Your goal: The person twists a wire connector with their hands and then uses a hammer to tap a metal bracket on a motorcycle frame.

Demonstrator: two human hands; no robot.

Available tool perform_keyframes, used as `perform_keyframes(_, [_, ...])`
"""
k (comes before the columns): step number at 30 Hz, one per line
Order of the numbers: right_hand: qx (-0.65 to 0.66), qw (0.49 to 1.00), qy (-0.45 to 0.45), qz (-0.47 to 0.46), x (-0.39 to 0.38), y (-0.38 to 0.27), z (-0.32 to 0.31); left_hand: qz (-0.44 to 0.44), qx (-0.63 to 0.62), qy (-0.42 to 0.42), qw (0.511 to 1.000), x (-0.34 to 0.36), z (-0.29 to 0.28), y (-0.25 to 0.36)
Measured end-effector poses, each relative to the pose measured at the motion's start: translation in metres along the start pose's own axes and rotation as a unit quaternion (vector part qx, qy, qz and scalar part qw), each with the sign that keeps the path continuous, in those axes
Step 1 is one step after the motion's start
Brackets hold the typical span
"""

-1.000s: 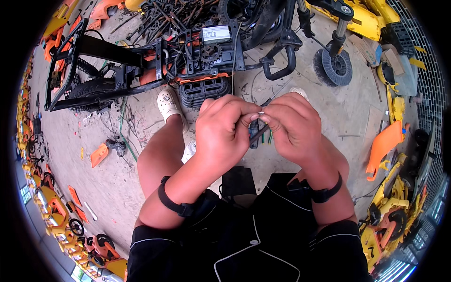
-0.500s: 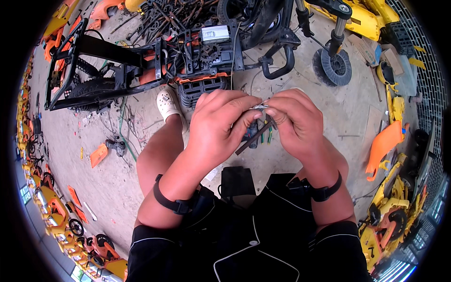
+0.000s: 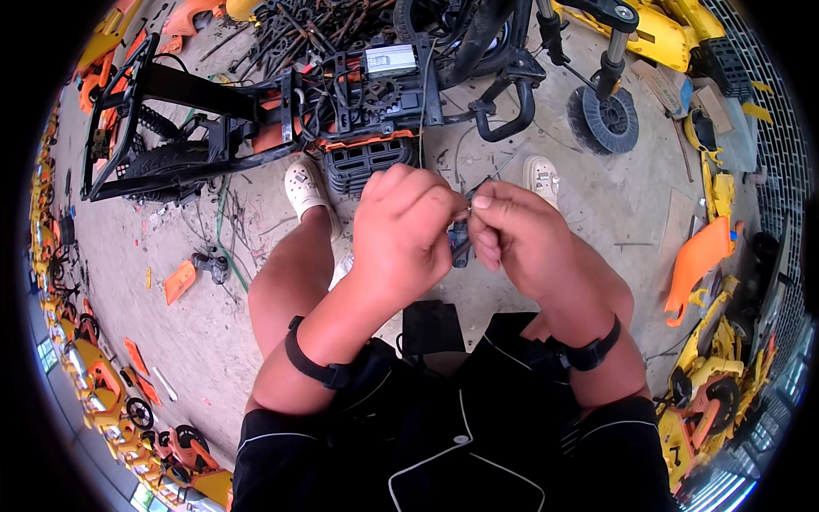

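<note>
Whereas half a second ago more silvery metal lay spread between the hands, only a small bright piece (image 3: 468,208) shows now, located where the fingertips meet, in front of the black vehicle frame (image 3: 200,96). Left hand (image 3: 404,232): rolled back-upward, fingers curled, pinching the piece; its thumb is hidden from me. Right hand (image 3: 522,235): turned thumb-up, thumb and forefinger pinching the piece, other fingers loosely bent. Dark strip, plain beneath the hands then: now mostly covered; I cannot tell what bears it. Meaning, as I judge: grip re-set, fine fingertip work unfinished, piece not yet let go. Markings: silver box (image 3: 390,59) on the frame, pale label, print too small for me to read; cardboard (image 3: 663,90), upper right, likewise illegible.
</note>
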State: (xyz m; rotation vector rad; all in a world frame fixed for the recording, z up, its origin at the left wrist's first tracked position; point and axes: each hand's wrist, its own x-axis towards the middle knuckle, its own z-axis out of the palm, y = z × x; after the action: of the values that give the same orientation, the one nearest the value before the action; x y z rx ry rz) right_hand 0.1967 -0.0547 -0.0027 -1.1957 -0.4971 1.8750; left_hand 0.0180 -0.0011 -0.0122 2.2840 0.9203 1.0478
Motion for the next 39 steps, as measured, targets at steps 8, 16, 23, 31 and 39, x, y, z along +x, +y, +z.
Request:
perform_keyframes(8, [-0.253, 0.949, 0.067, -0.175, -0.002, -0.002, -0.005, -0.101, -0.128, -0.041, 0.986, 0.000, -0.002, -0.010])
perform_keyframes(16, [-0.592, 0.666, 0.063, -0.450, 0.000, -0.007, -0.011, -0.211, -0.239, -0.106, 0.942, 0.001, -0.009, -0.008])
perform_keyframes(23, [-0.465, 0.813, 0.018, -0.351, 0.000, -0.001, -0.010, -0.132, -0.200, -0.107, 0.965, 0.002, -0.009, -0.007])
perform_keyframes(31, [0.307, 0.924, -0.157, 0.165, 0.003, 0.003, -0.021, 0.049, -0.001, -0.022, 0.999, 0.000, 0.001, 0.002])
perform_keyframes(39, [-0.455, 0.845, 0.058, -0.277, -0.011, -0.008, -0.008, -0.129, -0.189, -0.114, 0.967, 0.002, -0.011, -0.010])
